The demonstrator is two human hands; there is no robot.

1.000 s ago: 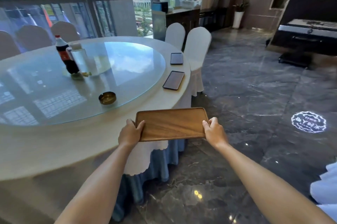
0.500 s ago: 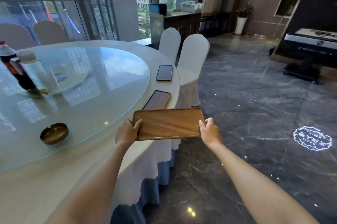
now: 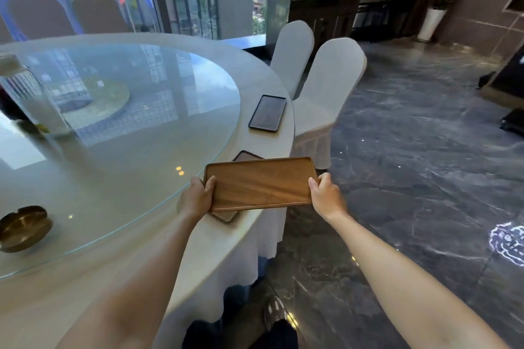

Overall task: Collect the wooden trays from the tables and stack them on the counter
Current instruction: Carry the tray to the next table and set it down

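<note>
Round table [image 3: 249, 127] at 10 o'clock; left hand [image 3: 198, 197] and right hand [image 3: 326, 195] both clamp the wooden tray [image 3: 259, 182] ends, dark tray [image 3: 268, 113] at 12.

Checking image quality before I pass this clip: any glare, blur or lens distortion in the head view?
Head view: the glass turntable mirrors the windows and sky, washing out its surface; the bottle and brass ashtray at the left edge are smeared; wide-angle bending bows the window frames and stretches both forearms; the wooden tray and both hands, left and right, stay fairly sharp.
</note>
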